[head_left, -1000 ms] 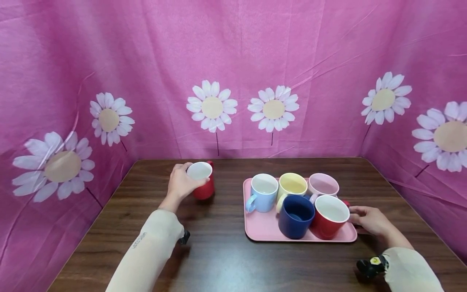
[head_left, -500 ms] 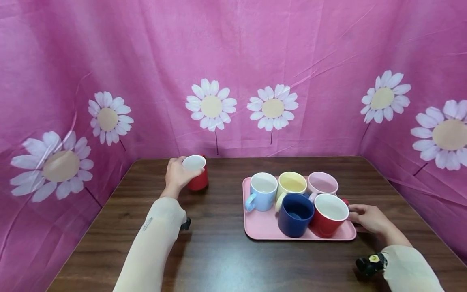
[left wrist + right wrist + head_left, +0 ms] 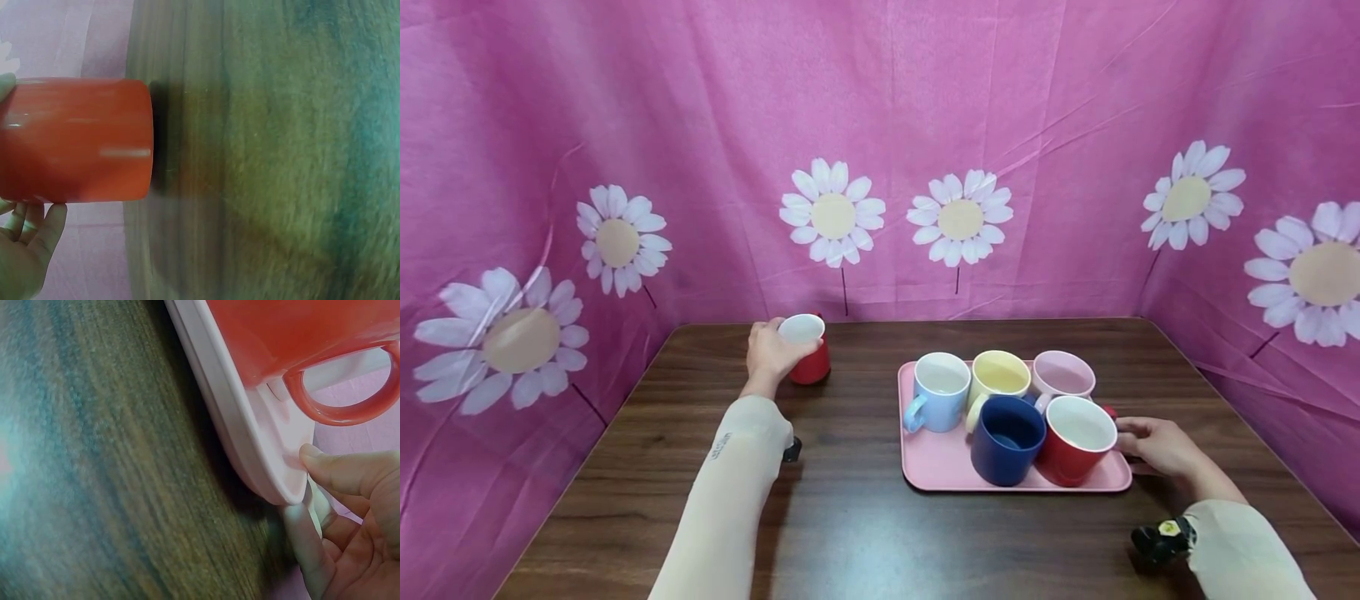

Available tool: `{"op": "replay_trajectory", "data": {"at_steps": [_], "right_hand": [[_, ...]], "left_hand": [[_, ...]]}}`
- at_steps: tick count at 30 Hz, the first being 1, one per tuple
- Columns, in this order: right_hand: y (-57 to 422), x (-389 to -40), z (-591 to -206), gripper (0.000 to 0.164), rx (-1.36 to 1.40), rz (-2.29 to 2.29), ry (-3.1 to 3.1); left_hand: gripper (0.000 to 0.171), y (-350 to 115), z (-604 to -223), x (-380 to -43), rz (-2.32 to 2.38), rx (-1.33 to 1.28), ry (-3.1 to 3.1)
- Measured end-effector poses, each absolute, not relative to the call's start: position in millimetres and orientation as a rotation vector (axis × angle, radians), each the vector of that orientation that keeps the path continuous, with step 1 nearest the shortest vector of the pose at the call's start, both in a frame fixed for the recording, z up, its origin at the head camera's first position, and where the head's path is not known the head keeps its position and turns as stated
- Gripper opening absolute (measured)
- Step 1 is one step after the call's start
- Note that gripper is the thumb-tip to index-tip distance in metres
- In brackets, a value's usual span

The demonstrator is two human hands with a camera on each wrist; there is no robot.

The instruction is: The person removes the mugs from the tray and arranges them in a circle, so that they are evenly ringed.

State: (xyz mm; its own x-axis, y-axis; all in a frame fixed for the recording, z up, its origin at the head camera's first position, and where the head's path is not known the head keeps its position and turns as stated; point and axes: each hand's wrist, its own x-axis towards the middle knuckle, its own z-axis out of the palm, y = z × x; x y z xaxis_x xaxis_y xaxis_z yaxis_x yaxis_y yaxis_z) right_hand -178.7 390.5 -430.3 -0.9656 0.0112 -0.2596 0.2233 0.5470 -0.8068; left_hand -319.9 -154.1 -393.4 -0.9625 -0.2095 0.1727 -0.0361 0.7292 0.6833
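Observation:
My left hand (image 3: 771,352) grips a red mug (image 3: 811,364) with a white inside, at the back left of the table. Thumb and fingers hold its sides; the mug stands upright, its base (image 3: 147,140) close to the wood in the left wrist view. Most of its handle is hidden behind it. At the other side, my right hand (image 3: 1161,447) pinches the right edge of a pink tray (image 3: 936,471), thumb on top and fingers below. Beside that thumb is the handle (image 3: 350,412) of a second red mug (image 3: 1071,462) standing on the tray.
Also on the tray are a light blue mug (image 3: 940,404), a yellow mug (image 3: 1000,375), a pink mug (image 3: 1063,373) and a dark blue mug (image 3: 1007,446). A pink curtain (image 3: 887,100) with daisies hangs along the back and sides of the wooden table (image 3: 850,500).
My left hand has carried the red mug slightly left and toward the back edge, its handle turning farther behind it. The right hand keeps its place at the tray.

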Motion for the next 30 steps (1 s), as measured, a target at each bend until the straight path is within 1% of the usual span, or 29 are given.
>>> {"op": "replay_trajectory", "data": {"at_steps": [17, 21, 26, 30], "right_hand": [[391, -179, -430, 0.052, 0.202, -1.382, 2.559], [392, -179, -430, 0.053, 0.190, -1.385, 2.560], [392, -178, -432, 0.054, 0.193, -1.391, 2.558], [392, -178, -433, 0.053, 0.185, -1.403, 2.554]], "left_hand": [[0.086, -152, -405, -318, -1.043, 0.181, -2.678], [0.091, -152, -403, -317, -1.050, 0.163, -2.678], [0.101, -155, -396, -315, -1.053, 0.142, -2.712], [0.102, -158, -387, -312, -1.069, 0.111, -2.705]]}}
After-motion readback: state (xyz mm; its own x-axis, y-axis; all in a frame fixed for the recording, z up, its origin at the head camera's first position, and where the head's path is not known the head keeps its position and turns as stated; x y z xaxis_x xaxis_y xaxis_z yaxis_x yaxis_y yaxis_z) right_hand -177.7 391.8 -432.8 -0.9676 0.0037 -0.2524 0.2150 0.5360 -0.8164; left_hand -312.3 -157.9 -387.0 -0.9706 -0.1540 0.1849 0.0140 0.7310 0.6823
